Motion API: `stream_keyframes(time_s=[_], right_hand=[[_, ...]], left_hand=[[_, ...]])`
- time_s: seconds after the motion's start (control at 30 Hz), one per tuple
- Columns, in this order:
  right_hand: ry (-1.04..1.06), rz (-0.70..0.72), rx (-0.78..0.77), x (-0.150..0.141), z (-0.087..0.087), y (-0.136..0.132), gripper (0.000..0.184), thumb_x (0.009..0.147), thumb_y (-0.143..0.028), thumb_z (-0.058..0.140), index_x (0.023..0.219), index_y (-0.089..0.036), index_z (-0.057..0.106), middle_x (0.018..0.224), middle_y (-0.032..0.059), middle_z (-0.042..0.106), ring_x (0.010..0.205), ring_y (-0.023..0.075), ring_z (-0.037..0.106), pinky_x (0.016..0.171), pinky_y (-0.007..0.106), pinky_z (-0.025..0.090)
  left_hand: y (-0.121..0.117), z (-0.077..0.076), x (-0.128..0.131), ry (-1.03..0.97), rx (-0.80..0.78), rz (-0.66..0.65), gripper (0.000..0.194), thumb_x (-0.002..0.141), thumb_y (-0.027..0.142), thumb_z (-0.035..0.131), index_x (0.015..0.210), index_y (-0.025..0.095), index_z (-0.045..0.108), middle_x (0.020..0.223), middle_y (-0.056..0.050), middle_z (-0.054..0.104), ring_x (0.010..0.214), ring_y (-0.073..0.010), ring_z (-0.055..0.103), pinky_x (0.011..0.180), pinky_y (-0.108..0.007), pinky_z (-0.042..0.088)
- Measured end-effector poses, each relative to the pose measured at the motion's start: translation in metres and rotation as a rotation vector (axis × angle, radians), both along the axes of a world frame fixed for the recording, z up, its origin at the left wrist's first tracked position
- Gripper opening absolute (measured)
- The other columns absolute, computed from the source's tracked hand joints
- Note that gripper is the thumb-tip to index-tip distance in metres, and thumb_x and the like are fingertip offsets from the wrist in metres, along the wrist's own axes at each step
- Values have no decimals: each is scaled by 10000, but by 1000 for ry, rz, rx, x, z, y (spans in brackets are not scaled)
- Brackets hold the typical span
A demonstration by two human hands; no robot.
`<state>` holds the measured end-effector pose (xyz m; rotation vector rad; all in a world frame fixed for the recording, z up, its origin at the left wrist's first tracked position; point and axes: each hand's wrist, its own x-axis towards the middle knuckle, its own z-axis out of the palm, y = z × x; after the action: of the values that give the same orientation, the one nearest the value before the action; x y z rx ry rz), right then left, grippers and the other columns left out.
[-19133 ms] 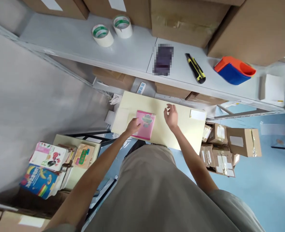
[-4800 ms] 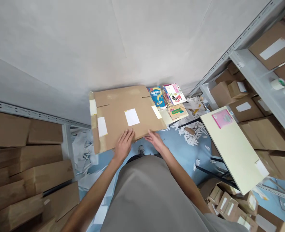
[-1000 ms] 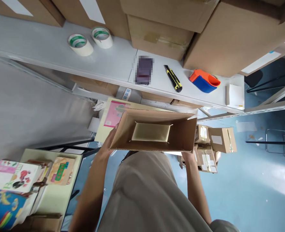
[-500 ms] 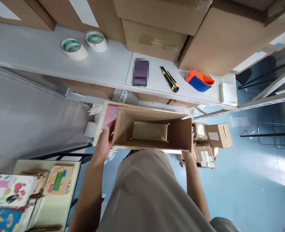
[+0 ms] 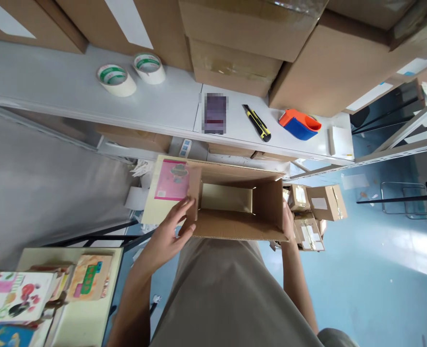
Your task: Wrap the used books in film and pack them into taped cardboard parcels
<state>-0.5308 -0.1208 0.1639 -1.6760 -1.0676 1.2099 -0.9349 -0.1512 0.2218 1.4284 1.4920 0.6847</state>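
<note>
An open cardboard box (image 5: 240, 229) stands with its mouth facing up, in front of my body, over a cream tabletop (image 5: 152, 207). A pale yellow rectangle shows at the bottom of the box. My left hand (image 5: 172, 233) is at the box's left end, thumb and fingers apart, fingertips against the cardboard. Against the right end lies my right hand (image 5: 288, 221), holding that side; the end panel partly hides its fingers. Just left of the box, a pink booklet (image 5: 172, 180) lies flat on the tabletop.
A grey shelf (image 5: 170, 108) ahead carries two tape rolls (image 5: 116, 81), a pixelated dark item (image 5: 215, 113), a yellow-black box cutter (image 5: 257, 124), an orange-blue tape dispenser (image 5: 300, 124) and large cartons (image 5: 235, 62). Books (image 5: 90, 277) sit lower left; small cartons (image 5: 307, 231) are at right.
The box's left end has shifted right, showing more of the pink booklet. The near wall leans further out towards me. My left hand has moved right and its fingers have spread.
</note>
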Motion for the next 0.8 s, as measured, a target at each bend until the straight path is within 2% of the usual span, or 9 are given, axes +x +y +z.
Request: stream_keyframes(time_s=[0.1,0.23,0.37,0.5,0.57,0.63,0.73,0.8], right_hand=[[56,-65,-60,0,3,4,832,944,-789,778,1597,-283,680,1615,107,728,1524,396,659,1302,582,542],[-24,10,-40,-2,7,14,758,935,-741,825,1506,-250,736,1546,135,771,1422,398,718,1218,549,593],[-93,53,-30,-1,8,23,665,932,-706,855,1404,-244,781,1413,135,833,1278,379,777,1081,500,653],[24,42,-35,9,2,21,641,987,-724,800,1452,-283,775,1456,109,817,1326,370,773,1091,493,658],[46,17,-39,17,-3,16,659,1033,-790,692,1487,-319,770,1517,88,791,1445,369,722,1160,511,635],[23,12,-38,24,-6,12,685,1052,-826,625,1502,-330,770,1573,79,760,1538,365,658,1230,535,594],[2,76,-41,28,-5,11,681,1020,-773,729,1519,-311,759,1581,105,753,1525,382,660,1266,570,557],[-8,111,-38,26,-4,15,707,980,-726,812,1535,-294,743,1559,132,762,1478,395,688,1258,596,554]], left_hand=[[3,3,-4,107,23,-127,700,1021,695,739,1645,389,653,1814,-89,517,1702,-394,465,1343,-579,497],[14,2,-3,178,75,-174,733,938,841,761,1484,353,788,1750,-100,597,1622,-420,568,1300,-577,540],[29,-4,-1,266,109,-107,669,943,852,743,1349,330,848,1444,-121,818,1333,-417,771,1178,-536,609],[47,-18,-1,364,148,-8,587,961,807,751,1260,309,841,1232,-127,849,1046,-391,817,954,-465,639],[54,-27,0,386,166,72,676,927,764,820,1394,276,778,1168,-126,824,988,-369,803,894,-436,631],[61,-37,1,373,170,133,927,876,683,911,1635,247,606,1072,-87,785,927,-327,780,862,-401,623],[72,-47,3,310,172,138,1251,826,546,983,1830,248,297,1053,-31,726,864,-251,722,860,-358,613],[79,-50,3,252,184,131,1349,808,486,996,1862,282,179,1202,-51,726,883,-217,682,883,-351,611]])
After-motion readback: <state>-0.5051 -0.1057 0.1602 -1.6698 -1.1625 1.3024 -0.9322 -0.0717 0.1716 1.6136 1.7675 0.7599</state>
